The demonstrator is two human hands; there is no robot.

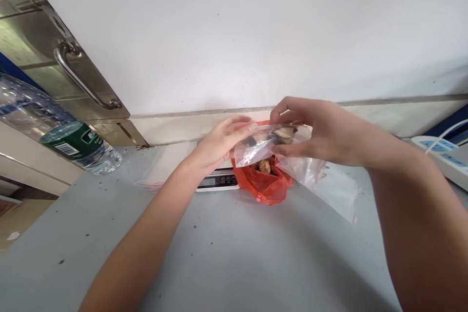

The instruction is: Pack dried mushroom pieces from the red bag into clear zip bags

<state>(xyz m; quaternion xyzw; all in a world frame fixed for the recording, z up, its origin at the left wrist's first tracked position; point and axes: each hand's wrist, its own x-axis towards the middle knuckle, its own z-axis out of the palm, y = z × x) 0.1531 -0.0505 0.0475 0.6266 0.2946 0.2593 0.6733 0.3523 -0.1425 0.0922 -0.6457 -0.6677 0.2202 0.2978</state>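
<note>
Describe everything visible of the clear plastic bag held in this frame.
The clear plastic bag is thin, see-through film, crumpled at its top and hanging slack toward the lower right, above the grey table. The left hand pinches its left top edge and the right hand grips the right top, with the mouth between them. Something dark shows through the film near the top; what it is cannot be told. It hangs in front of an orange bag on a small scale.
</note>
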